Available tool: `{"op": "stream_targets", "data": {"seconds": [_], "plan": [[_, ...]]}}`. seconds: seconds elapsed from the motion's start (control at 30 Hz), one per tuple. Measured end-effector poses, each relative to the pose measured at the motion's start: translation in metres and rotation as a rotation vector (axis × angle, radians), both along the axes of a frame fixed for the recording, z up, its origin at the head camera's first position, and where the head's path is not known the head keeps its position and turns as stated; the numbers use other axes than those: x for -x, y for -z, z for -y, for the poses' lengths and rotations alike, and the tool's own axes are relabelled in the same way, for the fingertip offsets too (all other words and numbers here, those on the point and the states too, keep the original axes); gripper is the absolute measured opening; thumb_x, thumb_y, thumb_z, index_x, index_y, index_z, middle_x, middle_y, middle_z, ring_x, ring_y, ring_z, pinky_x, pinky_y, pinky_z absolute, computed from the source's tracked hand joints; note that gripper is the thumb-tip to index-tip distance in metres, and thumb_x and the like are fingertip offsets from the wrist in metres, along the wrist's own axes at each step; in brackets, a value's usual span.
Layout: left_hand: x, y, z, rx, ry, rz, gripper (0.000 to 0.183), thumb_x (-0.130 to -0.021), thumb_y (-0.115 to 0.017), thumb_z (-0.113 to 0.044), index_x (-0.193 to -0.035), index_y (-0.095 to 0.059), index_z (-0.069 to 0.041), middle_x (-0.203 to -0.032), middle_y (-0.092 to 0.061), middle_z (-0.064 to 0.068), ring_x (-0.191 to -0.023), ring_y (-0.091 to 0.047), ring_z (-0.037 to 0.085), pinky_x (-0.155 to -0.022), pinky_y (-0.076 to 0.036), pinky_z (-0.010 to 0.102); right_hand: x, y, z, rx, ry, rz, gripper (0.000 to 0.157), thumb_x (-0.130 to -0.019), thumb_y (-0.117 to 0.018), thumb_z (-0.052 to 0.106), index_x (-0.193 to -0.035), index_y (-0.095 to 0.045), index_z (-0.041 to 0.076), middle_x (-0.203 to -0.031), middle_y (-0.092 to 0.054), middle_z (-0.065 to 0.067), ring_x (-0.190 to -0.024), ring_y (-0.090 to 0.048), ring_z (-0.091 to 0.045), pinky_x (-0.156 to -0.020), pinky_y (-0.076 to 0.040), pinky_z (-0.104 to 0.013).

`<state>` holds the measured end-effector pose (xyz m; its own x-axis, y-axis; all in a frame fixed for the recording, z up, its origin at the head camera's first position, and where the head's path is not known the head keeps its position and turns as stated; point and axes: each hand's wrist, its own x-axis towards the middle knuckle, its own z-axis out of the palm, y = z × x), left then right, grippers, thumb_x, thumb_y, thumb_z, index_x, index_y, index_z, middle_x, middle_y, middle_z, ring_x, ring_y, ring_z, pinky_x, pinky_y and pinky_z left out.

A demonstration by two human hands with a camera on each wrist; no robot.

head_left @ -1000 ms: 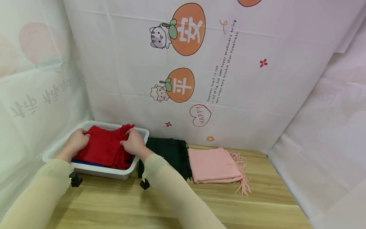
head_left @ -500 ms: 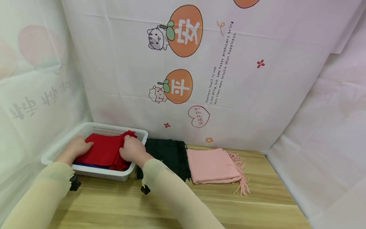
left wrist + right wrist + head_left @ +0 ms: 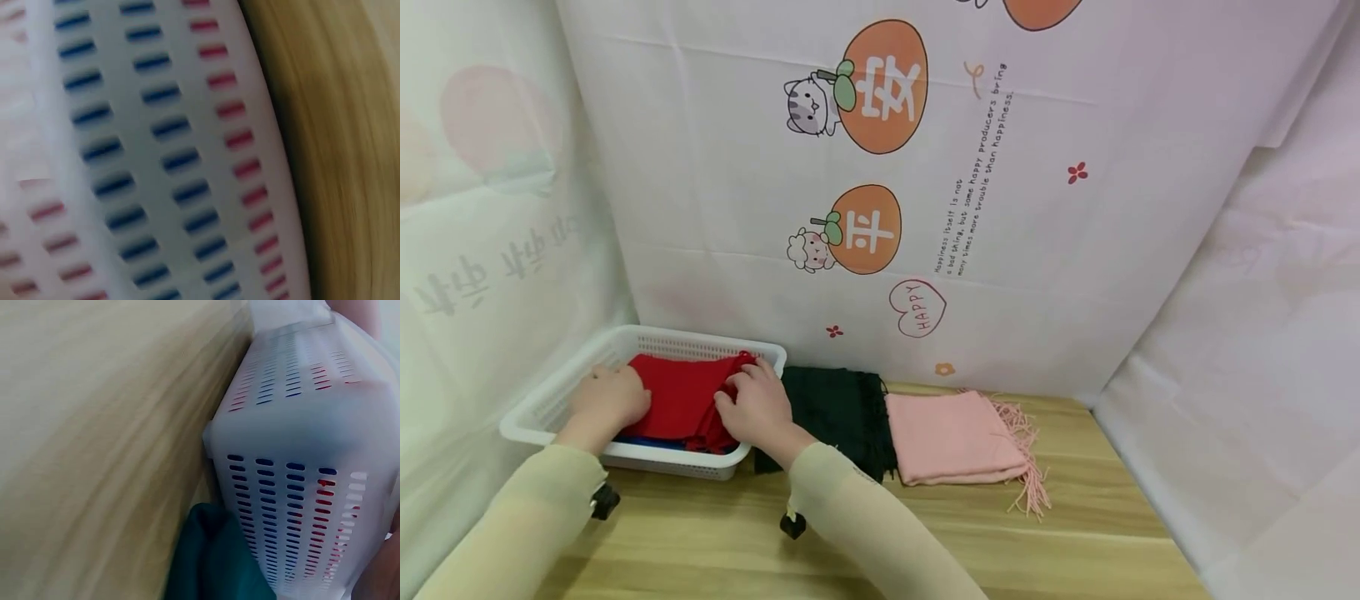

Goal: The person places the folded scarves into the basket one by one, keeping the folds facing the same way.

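Note:
A folded red scarf (image 3: pixel 688 396) lies in a white plastic basket (image 3: pixel 666 468) at the left in the head view. Under its front edge a strip of blue cloth (image 3: pixel 658 442) shows. My left hand (image 3: pixel 612 400) rests at the scarf's left edge, fingers relaxed and partly hidden from view. At the fringed right edge, my right hand (image 3: pixel 758 406) touches the red cloth with loosely spread fingers. The left wrist view is filled by the slotted basket wall (image 3: pixel 150 125), red and blue showing through. In the right wrist view part of the right hand (image 3: pixel 378 569) appears beside the basket.
A folded dark green scarf (image 3: pixel 835 412) lies right of the basket, close against it. Beside that is a folded pink scarf (image 3: pixel 955 437) with fringe to the right. The wooden tabletop (image 3: pixel 715 542) is bounded by printed white cloth walls (image 3: pixel 1037 275).
The red scarf has gone down into the basket and now lies flatter. Both hands have loosened their grip on its edges. The green and pink scarves have not moved.

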<state>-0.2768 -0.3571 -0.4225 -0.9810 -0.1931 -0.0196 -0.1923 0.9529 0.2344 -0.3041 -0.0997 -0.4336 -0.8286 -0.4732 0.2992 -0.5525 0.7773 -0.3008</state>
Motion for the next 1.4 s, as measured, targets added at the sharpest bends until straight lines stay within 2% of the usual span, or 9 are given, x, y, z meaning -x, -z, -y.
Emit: {"op": "stream_targets", "data": {"seconds": [0.1,0.2,0.37,0.63,0.77,0.9,1.13,1.23,1.4], "plan": [[-0.007,0.001,-0.015,0.018,-0.003,-0.018,0.054,-0.106,-0.064,-0.024,-0.123,-0.051,0.026,-0.115,-0.047,0.056,-0.105,-0.056,0.068,-0.081,-0.054,0.071,-0.004,0.005,-0.013,0.145,-0.04,0.046,0.038,-0.116,-0.056,0.038,-0.141,-0.074,0.016,-0.156,-0.064,0.001,-0.158,-0.043,-0.019,-0.13,-0.033,-0.036],[-0.012,0.003,-0.027,0.012,0.018,-0.029,0.06,-0.106,-0.066,-0.027,-0.128,-0.05,0.027,-0.124,-0.042,0.058,-0.114,-0.051,0.073,-0.088,-0.051,0.076,-0.009,0.01,-0.029,0.227,-0.088,0.06,0.04,-0.116,-0.057,0.038,-0.145,-0.071,0.013,-0.162,-0.058,-0.004,-0.159,-0.041,-0.021,-0.128,-0.036,-0.037],[-0.018,0.004,-0.049,-0.047,0.057,-0.026,0.06,-0.106,-0.07,-0.032,-0.127,-0.055,0.022,-0.124,-0.045,0.051,-0.117,-0.05,0.069,-0.087,-0.052,0.075,-0.014,0.019,-0.058,0.287,-0.14,0.092,0.045,-0.117,-0.058,0.038,-0.151,-0.065,0.01,-0.17,-0.05,-0.009,-0.16,-0.041,-0.024,-0.126,-0.041,-0.04],[-0.026,-0.003,-0.083,-0.099,0.159,-0.074,0.06,-0.107,-0.071,-0.033,-0.137,-0.059,0.018,-0.122,-0.059,0.039,-0.108,-0.063,0.052,-0.083,-0.058,0.067,-0.013,0.025,-0.104,0.301,-0.128,0.105,0.05,-0.116,-0.06,0.038,-0.158,-0.058,0.01,-0.171,-0.048,-0.01,-0.159,-0.043,-0.029,-0.124,-0.044,-0.05],[-0.027,-0.003,-0.103,-0.119,0.192,-0.134,0.058,-0.105,-0.074,-0.035,-0.135,-0.062,0.014,-0.115,-0.064,0.03,-0.1,-0.066,0.041,-0.077,-0.06,0.06,-0.012,0.023,-0.126,0.319,-0.103,0.097,0.05,-0.118,-0.057,0.038,-0.158,-0.057,0.01,-0.169,-0.05,-0.01,-0.157,-0.045,-0.029,-0.124,-0.043,-0.051],[-0.027,-0.001,-0.124,-0.125,0.206,-0.209,0.056,-0.103,-0.077,-0.035,-0.133,-0.065,0.01,-0.115,-0.064,0.029,-0.099,-0.066,0.04,-0.073,-0.06,0.057,-0.013,0.02,-0.148,0.333,-0.077,0.083,0.049,-0.118,-0.058,0.036,-0.157,-0.057,0.008,-0.168,-0.05,-0.012,-0.157,-0.045,-0.031,-0.125,-0.041,-0.053],[-0.028,0.004,-0.156,-0.102,0.211,-0.411,0.043,-0.103,-0.076,-0.025,-0.13,-0.069,0.007,-0.133,-0.063,0.035,-0.114,-0.066,0.049,-0.086,-0.061,0.067,-0.009,0.02,-0.187,0.329,-0.015,0.049,0.051,-0.115,-0.064,0.032,-0.156,-0.057,0.003,-0.163,-0.054,-0.018,-0.153,-0.049,-0.036,-0.124,-0.041,-0.056],[-0.03,0.003,-0.169,-0.116,0.247,-0.487,0.045,-0.102,-0.078,-0.024,-0.132,-0.069,0.008,-0.135,-0.064,0.034,-0.115,-0.066,0.049,-0.088,-0.062,0.066,-0.007,0.019,-0.204,0.345,0.032,0.058,0.052,-0.114,-0.066,0.031,-0.157,-0.057,0.003,-0.16,-0.056,-0.018,-0.151,-0.051,-0.038,-0.122,-0.043,-0.058],[-0.031,0.005,-0.197,-0.149,0.329,-0.536,0.046,-0.103,-0.08,-0.027,-0.133,-0.07,0.007,-0.134,-0.067,0.029,-0.115,-0.069,0.045,-0.089,-0.063,0.06,-0.001,0.02,-0.229,0.355,0.11,0.052,0.053,-0.113,-0.069,0.033,-0.157,-0.057,0.007,-0.158,-0.058,-0.017,-0.149,-0.053,-0.037,-0.12,-0.046,-0.058]]}}
